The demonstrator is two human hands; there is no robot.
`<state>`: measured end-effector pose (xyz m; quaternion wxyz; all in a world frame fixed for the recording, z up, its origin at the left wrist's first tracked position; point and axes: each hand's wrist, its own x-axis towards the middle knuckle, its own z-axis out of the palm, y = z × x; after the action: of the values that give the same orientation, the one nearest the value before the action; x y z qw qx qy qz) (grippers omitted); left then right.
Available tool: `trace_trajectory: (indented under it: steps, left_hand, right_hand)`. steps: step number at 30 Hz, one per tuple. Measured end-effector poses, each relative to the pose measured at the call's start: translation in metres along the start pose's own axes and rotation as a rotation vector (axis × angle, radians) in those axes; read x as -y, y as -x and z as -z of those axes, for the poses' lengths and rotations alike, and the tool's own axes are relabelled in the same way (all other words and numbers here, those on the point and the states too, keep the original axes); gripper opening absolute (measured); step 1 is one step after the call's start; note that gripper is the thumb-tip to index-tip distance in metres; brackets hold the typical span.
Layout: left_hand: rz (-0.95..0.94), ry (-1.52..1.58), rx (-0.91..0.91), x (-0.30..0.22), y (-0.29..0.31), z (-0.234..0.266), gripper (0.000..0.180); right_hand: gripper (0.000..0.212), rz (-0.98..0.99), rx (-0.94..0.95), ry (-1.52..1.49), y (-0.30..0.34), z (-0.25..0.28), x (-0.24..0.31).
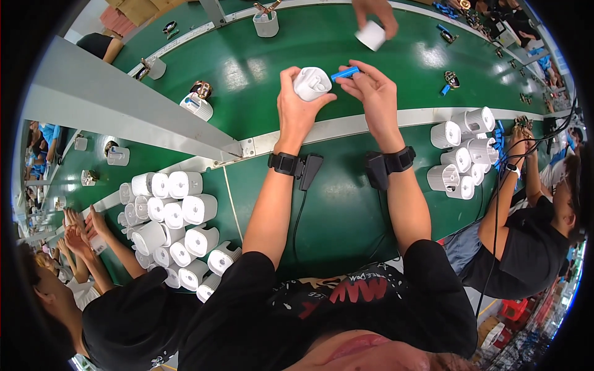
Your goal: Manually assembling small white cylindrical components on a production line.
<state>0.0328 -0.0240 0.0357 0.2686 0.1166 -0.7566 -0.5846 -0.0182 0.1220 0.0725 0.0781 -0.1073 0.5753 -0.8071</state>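
My left hand [296, 111] is wrapped round a white plastic housing [312, 83], its hollow inside facing up toward me. Close to its right side, my right hand [372, 93] pinches a blue cylindrical battery cell [344, 74] between thumb and fingers. The cell's left end points at the housing's rim; whether they touch I cannot tell. Both hands are held above the green belt beyond the metal rail. Across from me, another person's hand [376, 15] grips a second white housing [370, 36].
Stacked white housings [175, 213] stand on the left of my bench, with another group [461, 151] at the right beside blue cells [499, 145]. A slanted grey post [130, 99] rises at left. Housings with coiled parts [198, 105] sit along the belt. Co-workers sit on both sides.
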Motion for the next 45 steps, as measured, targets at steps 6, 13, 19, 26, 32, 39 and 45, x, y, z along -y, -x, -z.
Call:
trace_trajectory:
  steps: [6, 13, 19, 26, 32, 39, 45]
  left_hand:
    - [0.043, -0.089, 0.097, -0.001, 0.001, -0.002, 0.086]
    - [-0.215, -0.218, 0.072, 0.008, 0.005, -0.007, 0.089]
    - [-0.318, -0.229, 0.052, 0.010, 0.002, -0.009, 0.083]
    - [-0.315, -0.249, -0.015, -0.001, 0.004, -0.006, 0.073]
    - [-0.350, -0.271, -0.055, -0.004, 0.004, -0.008, 0.070]
    - [-0.399, -0.263, -0.067, -0.001, 0.002, -0.007, 0.070]
    - [-0.417, -0.270, -0.046, -0.001, 0.003, -0.006, 0.070]
  right_hand:
    - [0.026, 0.088, -0.042, 0.445, 0.004, 0.000, -0.006]
    - [0.025, 0.289, -0.182, 0.540, 0.006, -0.004, -0.012]
    - [0.022, 0.441, -0.254, 0.566, 0.004, 0.001, -0.021]
    - [0.020, 0.498, -0.252, 0.506, 0.003, 0.003, -0.021]
    - [0.018, 0.540, -0.178, 0.603, 0.007, 0.001, -0.018]
    - [0.020, 0.615, -0.166, 0.674, 0.004, 0.005, -0.018]
    - [0.021, 0.809, -0.061, 0.792, 0.003, 0.007, -0.017]
